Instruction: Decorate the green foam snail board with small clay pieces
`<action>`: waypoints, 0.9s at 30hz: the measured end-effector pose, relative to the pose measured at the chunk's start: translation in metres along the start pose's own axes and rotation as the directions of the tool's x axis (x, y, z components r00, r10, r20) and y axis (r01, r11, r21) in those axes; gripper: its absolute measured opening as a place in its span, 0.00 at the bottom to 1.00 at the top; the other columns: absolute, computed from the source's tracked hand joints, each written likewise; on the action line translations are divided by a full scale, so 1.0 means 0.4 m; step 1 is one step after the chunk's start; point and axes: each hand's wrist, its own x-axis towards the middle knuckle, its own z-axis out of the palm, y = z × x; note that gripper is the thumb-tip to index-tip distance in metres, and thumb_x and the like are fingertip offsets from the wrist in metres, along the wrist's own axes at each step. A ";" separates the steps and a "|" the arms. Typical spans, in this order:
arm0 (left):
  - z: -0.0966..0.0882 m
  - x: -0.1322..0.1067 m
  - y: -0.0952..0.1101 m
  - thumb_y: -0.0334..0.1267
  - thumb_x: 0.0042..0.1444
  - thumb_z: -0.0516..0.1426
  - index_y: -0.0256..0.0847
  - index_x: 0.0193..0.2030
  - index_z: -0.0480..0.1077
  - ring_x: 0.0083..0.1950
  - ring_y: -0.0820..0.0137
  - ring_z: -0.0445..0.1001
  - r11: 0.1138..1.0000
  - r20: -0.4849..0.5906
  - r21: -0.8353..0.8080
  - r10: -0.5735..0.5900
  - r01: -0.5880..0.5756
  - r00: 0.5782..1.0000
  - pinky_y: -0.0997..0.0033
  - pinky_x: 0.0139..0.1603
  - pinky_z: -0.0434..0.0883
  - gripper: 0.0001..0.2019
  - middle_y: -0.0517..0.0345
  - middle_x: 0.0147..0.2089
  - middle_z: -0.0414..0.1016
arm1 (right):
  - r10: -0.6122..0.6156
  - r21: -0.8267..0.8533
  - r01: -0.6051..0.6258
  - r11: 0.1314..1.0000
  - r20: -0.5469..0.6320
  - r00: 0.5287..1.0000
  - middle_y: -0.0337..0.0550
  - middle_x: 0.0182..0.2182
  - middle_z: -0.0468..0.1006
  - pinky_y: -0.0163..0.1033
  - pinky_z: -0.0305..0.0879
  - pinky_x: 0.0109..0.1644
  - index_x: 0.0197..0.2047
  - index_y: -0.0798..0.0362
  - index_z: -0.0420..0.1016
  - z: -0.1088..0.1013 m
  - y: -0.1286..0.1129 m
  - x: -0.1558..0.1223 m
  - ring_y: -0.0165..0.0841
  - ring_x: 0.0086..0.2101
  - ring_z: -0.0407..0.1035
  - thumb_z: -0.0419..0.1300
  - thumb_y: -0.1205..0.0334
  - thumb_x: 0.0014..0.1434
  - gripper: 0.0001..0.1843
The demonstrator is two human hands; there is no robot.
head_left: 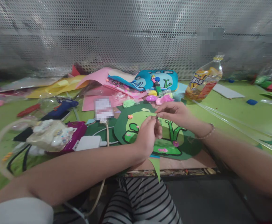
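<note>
My left hand (148, 134) and my right hand (178, 112) meet fingertip to fingertip above a dark green craft sheet (193, 147). Both are pinched closed on something small and dark, too small to name. Under them, the sheet bears a light green panel with a cactus-like plant (173, 132) and a mound (167, 148), both outlined in black. Small clay flowers dot it, one orange (130, 117) and one purple (175, 143). Parts of the picture are hidden behind my hands.
Behind lie clay lumps, green (128, 103) and purple (151, 98), and a blue craft sheet (173, 76). A tilted bottle (204, 82) stands right. Left are a blue glue gun (64, 107), a magenta power strip (80, 130), a white charger (88, 143) and cables. A perforated metal wall (136, 37) rises behind.
</note>
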 end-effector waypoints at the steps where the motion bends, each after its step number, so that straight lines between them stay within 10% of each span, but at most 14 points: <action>1: 0.001 0.000 0.001 0.35 0.59 0.46 0.39 0.25 0.58 0.17 0.80 0.56 1.000 0.005 0.005 0.001 -0.001 1.000 0.80 0.20 0.56 0.11 0.65 0.16 0.58 | -0.013 -0.045 0.013 0.999 -0.004 1.000 0.42 0.28 0.75 0.34 0.63 0.31 0.33 0.55 0.74 -0.002 0.000 -0.001 0.28 0.28 0.67 0.62 0.52 0.53 0.14; 11: -0.002 0.000 -0.004 0.34 0.57 0.48 0.39 0.26 0.58 0.18 0.80 0.57 0.999 0.004 0.027 0.025 -0.025 1.000 0.80 0.20 0.56 0.09 0.66 0.19 0.56 | 0.002 -0.285 0.051 0.957 0.184 0.983 0.35 0.15 0.63 0.31 0.53 0.24 0.19 0.55 0.63 -0.009 -0.014 -0.002 0.23 0.19 0.57 0.48 0.49 0.63 0.25; 27: -0.006 -0.001 -0.005 0.41 0.56 0.53 0.39 0.26 0.60 0.18 0.80 0.56 1.000 0.027 -0.023 -0.017 0.017 0.999 0.80 0.20 0.55 0.11 0.66 0.17 0.58 | 0.026 -0.034 -0.020 0.999 0.184 0.983 0.36 0.17 0.66 0.32 0.56 0.24 0.22 0.55 0.67 -0.013 -0.005 0.001 0.25 0.20 0.60 0.56 0.50 0.57 0.19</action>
